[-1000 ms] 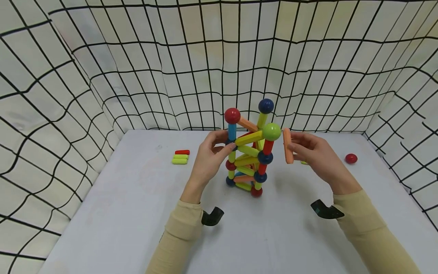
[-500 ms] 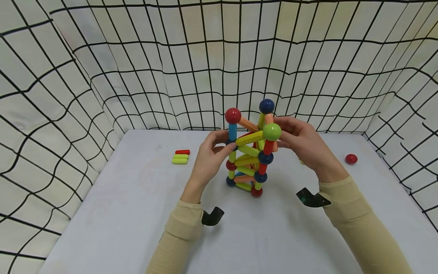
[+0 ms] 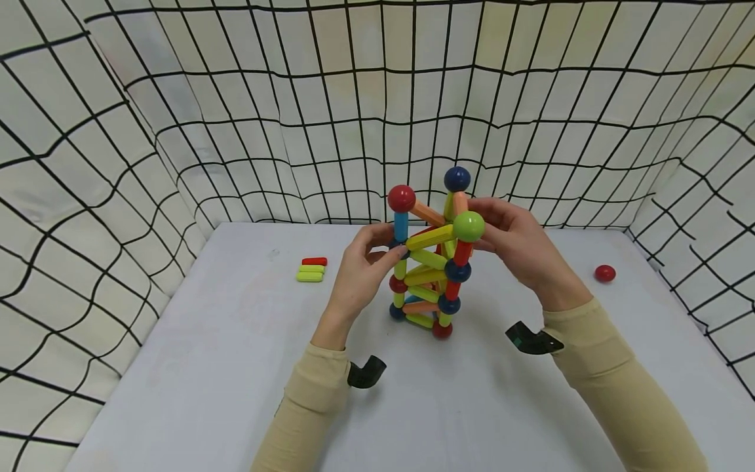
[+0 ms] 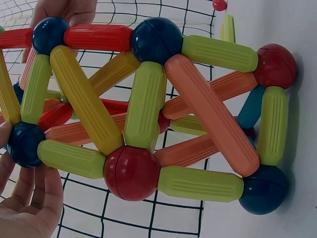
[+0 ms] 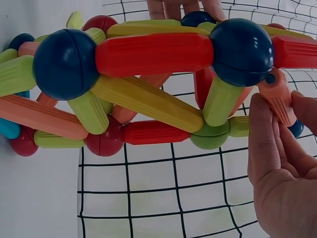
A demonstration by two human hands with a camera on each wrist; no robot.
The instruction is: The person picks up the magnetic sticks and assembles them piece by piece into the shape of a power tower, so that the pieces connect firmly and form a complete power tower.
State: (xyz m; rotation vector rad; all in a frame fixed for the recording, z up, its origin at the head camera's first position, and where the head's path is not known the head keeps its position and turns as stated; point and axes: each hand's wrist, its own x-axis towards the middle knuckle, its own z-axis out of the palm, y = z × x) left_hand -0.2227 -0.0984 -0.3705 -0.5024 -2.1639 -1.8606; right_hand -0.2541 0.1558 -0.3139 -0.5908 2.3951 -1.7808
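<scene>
A tower of coloured rods and balls (image 3: 427, 257) stands upright on the table, several levels high. At its upper left, my left hand (image 3: 356, 278) grips a dark blue ball (image 4: 26, 144), thumb in front and fingers behind. On the other side, my right hand (image 3: 525, 252) pinches an orange rod (image 5: 277, 96) between thumb and fingers. One end of that rod meets a dark blue ball (image 5: 241, 52); its other end lies close to the top blue ball (image 3: 457, 178). In the head view, the green ball (image 3: 468, 226) partly hides the rod.
Two lime rods (image 3: 310, 276) and a red rod (image 3: 314, 261) lie left of the tower. A loose red ball (image 3: 605, 273) sits at the far right of the white table (image 3: 224, 367). Black netting (image 3: 383, 121) over white sheeting surrounds the back and sides.
My right hand has moved left with the orange rod, from beside the tower to behind the green ball. The top blue ball has shifted slightly. My left hand has stayed in place.
</scene>
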